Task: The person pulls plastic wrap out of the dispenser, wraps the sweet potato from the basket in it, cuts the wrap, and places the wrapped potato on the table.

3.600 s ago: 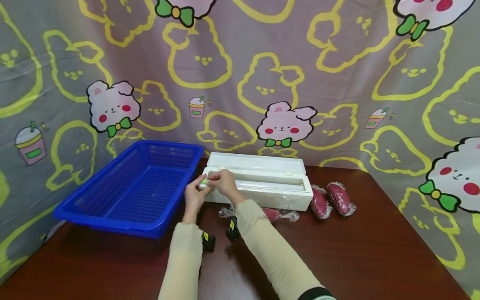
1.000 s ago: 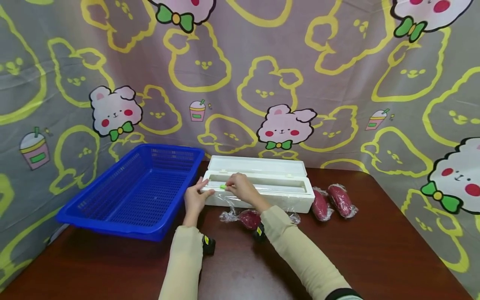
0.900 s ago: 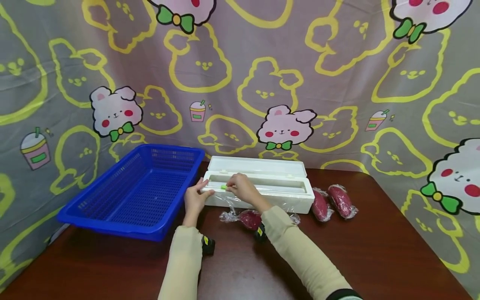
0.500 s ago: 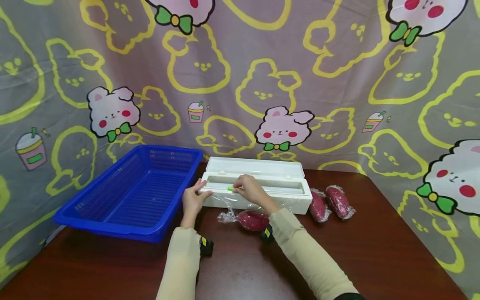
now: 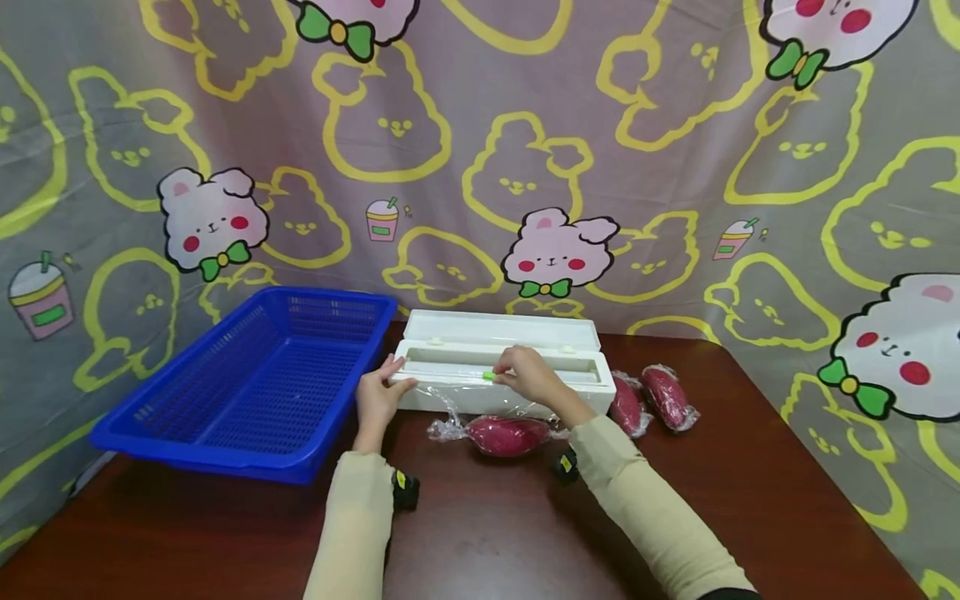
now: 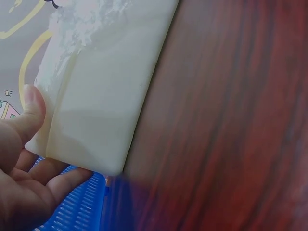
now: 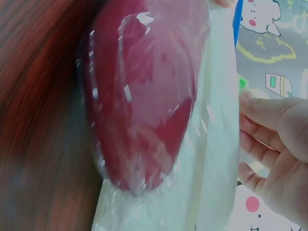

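Observation:
A white cling film dispenser box (image 5: 502, 398) lies long side towards me, lid raised at the back, a white roll inside. My left hand (image 5: 377, 404) holds its left end; in the left wrist view the thumb of that hand (image 6: 24, 192) is on the top edge and the fingers are at the end face. My right hand (image 5: 531, 377) pinches the small green slide cutter (image 5: 489, 376) on the front rim, a little right of the box's middle. Clear film hangs over the front, leading to a dark red oblong thing (image 5: 507, 436) wrapped in film.
Left of the box stands a blue plastic basket (image 5: 300, 392). Two more film-wrapped dark red oblong things (image 5: 670, 397) lie by the box's right end. A patterned curtain (image 5: 450, 125) hangs behind the brown table (image 5: 480, 542).
My right hand has slid the green cutter rightward from the box's left end to past its middle. The left hand has stayed at the left end. The wrapped thing in front shows more.

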{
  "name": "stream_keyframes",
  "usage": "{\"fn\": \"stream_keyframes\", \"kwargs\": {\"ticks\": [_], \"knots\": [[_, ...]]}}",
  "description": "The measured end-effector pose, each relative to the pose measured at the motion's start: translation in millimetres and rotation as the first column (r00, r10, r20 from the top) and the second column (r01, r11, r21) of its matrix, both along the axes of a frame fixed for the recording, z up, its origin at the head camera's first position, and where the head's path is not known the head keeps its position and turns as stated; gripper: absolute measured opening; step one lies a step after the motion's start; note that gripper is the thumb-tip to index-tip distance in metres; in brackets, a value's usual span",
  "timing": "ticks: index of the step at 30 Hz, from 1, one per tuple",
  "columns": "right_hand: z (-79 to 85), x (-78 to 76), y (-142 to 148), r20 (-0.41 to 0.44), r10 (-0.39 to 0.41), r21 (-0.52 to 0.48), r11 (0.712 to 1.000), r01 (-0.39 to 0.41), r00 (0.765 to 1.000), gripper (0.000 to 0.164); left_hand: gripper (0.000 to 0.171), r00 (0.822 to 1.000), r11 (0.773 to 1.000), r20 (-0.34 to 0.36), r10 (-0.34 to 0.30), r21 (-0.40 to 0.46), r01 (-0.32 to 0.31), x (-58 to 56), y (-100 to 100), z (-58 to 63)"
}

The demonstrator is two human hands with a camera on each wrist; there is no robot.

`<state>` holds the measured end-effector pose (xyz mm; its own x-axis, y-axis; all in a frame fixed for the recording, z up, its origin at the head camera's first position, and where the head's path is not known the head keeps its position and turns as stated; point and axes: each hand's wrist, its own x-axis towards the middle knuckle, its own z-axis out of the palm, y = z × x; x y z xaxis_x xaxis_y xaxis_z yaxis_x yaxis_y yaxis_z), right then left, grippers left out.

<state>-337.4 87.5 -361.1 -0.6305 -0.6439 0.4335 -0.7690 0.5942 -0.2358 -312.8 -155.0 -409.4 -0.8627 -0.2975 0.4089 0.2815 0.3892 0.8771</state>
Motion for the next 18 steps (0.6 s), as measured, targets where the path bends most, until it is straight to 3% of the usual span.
{"fn": "stream_keyframes", "kwargs": {"ticks": [18], "knots": [[4.0, -2.3, 17, -0.03, 0.077, 0.057, 0.996, -0.075, 0.997, 0.005, 0.042, 1.0, 0.999, 0.021, 0.01, -0.034, -0.009, -1.7, -1, -0.2]]}}
